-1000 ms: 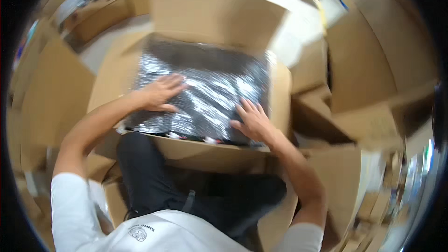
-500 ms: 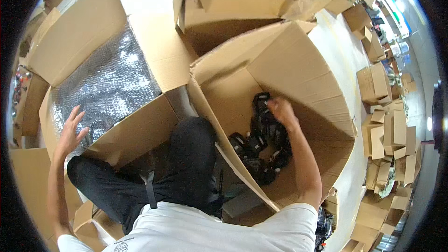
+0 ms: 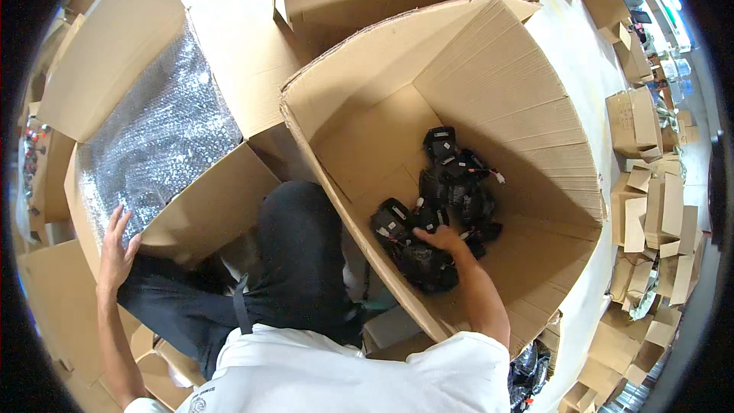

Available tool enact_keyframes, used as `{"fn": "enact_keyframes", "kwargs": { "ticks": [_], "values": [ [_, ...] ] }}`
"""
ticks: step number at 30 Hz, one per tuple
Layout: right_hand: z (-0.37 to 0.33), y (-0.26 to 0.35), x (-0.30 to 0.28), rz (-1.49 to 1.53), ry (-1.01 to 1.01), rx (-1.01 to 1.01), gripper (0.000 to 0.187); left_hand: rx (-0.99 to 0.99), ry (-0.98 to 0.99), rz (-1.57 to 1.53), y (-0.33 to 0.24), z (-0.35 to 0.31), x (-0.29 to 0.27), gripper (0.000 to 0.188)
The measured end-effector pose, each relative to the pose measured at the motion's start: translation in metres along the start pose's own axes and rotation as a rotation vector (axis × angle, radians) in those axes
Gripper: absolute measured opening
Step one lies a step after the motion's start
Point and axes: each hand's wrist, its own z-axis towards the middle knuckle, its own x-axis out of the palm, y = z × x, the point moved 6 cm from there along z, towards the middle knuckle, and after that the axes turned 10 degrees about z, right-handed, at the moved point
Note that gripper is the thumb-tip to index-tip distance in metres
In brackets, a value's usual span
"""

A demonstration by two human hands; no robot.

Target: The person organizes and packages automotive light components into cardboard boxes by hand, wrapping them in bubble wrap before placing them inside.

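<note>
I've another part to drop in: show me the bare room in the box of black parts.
The box floor is bare at upper left, between the far wall and the black parts. The middle and lower left are crowded: there the parts heap up and the right hand reaches in.

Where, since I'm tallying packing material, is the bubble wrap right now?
In the head view, the bubble wrap lies on the left, inside the open carton, near the left hand.
</note>
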Motion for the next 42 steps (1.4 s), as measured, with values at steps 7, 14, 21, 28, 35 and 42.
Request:
{"fn": "enact_keyframes", "kwargs": {
  "ticks": [7,14,21,28,35,42],
  "values": [
    [0.004,0.068,0.057,-0.063,-0.314,-0.386,0.134,0.029,0.026,0.065,-0.008,0.001,-0.001,0.054],
    [0.036,0.085,0.053,0.317,-0.091,-0.613,0.114,0.023,-0.024,0.064,-0.019,-0.003,-0.007,0.051],
    [-0.003,0.097,0.08,-0.487,-0.266,-0.498,0.094,-0.014,-0.079,0.046,-0.01,-0.012,-0.009,0.05],
    [0.027,0.083,0.078,-0.545,-0.243,-0.513,0.062,-0.006,-0.044,0.076,-0.024,-0.007,-0.013,0.048],
    [0.053,0.062,0.083,-0.623,-0.093,-0.476,0.045,0.025,-0.076,0.048,-0.025,-0.005,-0.012,0.046],
    [-0.012,0.067,0.01,-0.153,-0.343,-0.516,0.033,0.051,-0.069,0.011,-0.024,-0.01,-0.017,0.046]
  ]
}}
